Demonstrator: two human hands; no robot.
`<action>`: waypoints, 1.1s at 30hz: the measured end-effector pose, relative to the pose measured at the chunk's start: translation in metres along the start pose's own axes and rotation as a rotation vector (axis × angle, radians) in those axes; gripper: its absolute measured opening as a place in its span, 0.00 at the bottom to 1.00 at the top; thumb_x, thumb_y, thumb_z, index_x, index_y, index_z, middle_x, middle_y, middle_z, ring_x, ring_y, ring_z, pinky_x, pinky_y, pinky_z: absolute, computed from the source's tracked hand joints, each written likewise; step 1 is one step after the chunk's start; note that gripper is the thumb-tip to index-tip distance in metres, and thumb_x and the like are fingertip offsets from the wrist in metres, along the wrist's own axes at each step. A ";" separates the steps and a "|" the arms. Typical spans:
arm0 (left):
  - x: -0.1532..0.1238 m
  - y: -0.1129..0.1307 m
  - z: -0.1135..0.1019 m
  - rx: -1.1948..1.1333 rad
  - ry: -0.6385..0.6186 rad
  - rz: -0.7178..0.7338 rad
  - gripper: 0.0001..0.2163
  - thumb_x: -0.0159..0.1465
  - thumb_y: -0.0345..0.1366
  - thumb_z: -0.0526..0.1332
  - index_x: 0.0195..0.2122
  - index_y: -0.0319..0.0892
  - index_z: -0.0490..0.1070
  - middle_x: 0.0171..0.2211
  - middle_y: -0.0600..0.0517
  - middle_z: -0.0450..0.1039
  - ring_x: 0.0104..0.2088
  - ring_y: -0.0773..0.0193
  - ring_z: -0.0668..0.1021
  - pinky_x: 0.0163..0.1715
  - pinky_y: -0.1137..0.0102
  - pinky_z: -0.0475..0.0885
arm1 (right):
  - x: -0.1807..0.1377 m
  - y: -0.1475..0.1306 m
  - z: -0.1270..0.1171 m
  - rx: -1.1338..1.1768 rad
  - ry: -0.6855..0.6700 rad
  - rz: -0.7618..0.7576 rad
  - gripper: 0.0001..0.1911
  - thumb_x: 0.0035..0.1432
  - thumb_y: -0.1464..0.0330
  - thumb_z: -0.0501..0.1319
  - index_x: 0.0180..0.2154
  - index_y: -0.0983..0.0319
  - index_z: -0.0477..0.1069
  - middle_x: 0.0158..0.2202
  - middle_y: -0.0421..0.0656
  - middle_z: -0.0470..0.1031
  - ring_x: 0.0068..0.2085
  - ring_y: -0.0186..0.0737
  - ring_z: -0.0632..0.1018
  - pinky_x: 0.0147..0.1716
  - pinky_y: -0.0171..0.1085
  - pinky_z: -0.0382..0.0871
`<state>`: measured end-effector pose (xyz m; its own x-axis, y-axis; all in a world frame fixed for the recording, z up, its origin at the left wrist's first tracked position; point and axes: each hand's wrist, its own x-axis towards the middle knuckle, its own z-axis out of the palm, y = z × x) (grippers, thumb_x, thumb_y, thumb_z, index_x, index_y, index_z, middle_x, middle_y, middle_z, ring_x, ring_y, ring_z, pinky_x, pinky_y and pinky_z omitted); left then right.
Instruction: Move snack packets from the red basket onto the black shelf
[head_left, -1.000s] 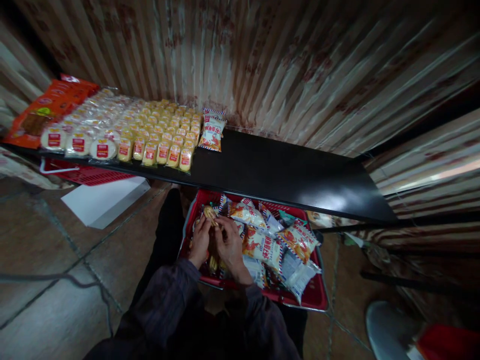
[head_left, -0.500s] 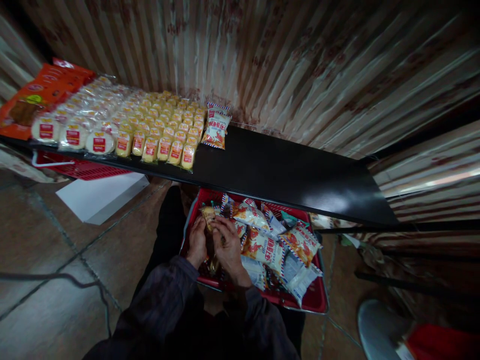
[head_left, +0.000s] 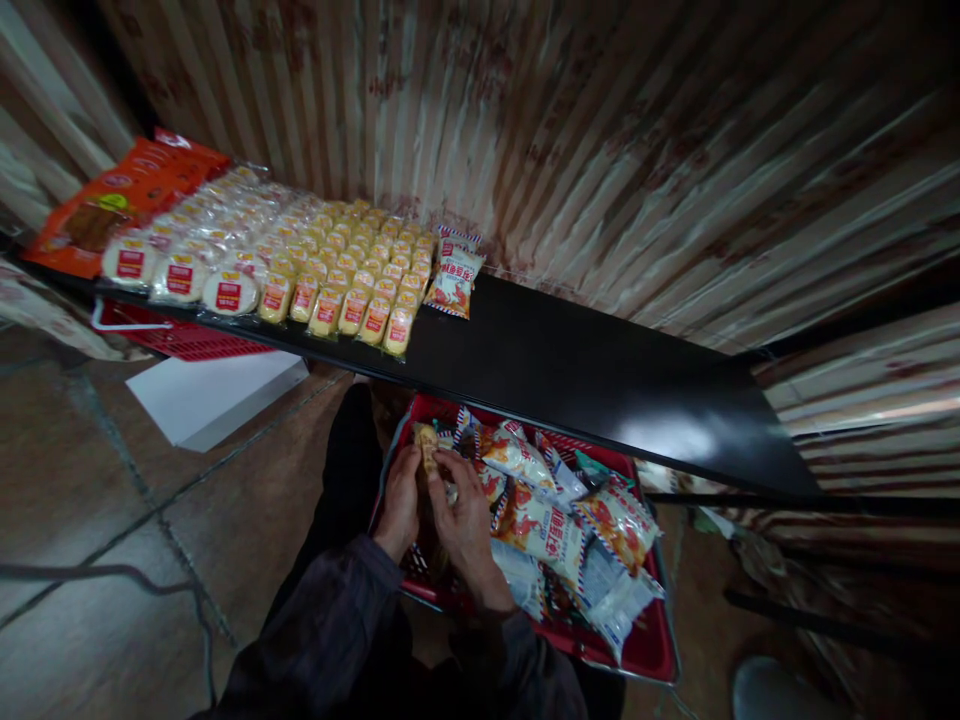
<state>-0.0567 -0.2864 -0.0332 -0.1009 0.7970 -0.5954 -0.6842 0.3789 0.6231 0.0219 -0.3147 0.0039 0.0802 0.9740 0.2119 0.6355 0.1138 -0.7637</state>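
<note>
Snack packet (head_left: 428, 445), small and yellowish, is held upright between both hands over the near left corner of the red basket (head_left: 654, 662), which stands on the floor under the front edge of the black shelf (head_left: 570, 370).

Head view: the left hand (head_left: 401, 500) has its fingers curled around the packet's left side, and the right hand (head_left: 465, 512) pinches it from the right with thumb and fingertips closed on it. The work in hand looks like sorting this one piece out from the striped bags (head_left: 544, 525) heaped in the basket. The wrapper looks slick, so I judge that any next move calls for keeping both pinches closed until one hand has it securely.

On the shelf lie rows of yellow packets (head_left: 352, 285), a striped snack bag (head_left: 454, 282) just beside them, round cakes (head_left: 180, 278) and orange packs (head_left: 112, 200). A second red basket (head_left: 172, 342) shows only partly beneath the shelf. The packet's print is too small to read, its lower end is hidden by the fingers, and the basket's floor is covered.
</note>
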 end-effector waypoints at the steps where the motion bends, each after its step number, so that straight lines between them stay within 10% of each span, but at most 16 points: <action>1: -0.002 0.004 0.001 0.015 -0.014 0.012 0.16 0.49 0.45 0.67 0.35 0.41 0.75 0.36 0.51 0.78 0.39 0.62 0.77 0.43 0.69 0.70 | 0.001 0.000 0.001 0.004 -0.005 0.005 0.13 0.62 0.66 0.54 0.47 0.61 0.71 0.48 0.49 0.75 0.50 0.43 0.75 0.51 0.46 0.69; 33: -0.007 0.059 -0.018 0.620 0.200 0.497 0.10 0.60 0.33 0.55 0.41 0.46 0.72 0.43 0.50 0.75 0.45 0.57 0.75 0.49 0.63 0.67 | 0.025 -0.016 0.054 0.239 -0.076 0.234 0.19 0.54 0.64 0.61 0.47 0.62 0.71 0.46 0.49 0.77 0.46 0.46 0.77 0.49 0.46 0.70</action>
<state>-0.1092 -0.2775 -0.0011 -0.4540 0.8637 -0.2189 -0.0079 0.2417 0.9703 -0.0278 -0.2820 -0.0115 0.1389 0.9900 -0.0249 0.4079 -0.0801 -0.9095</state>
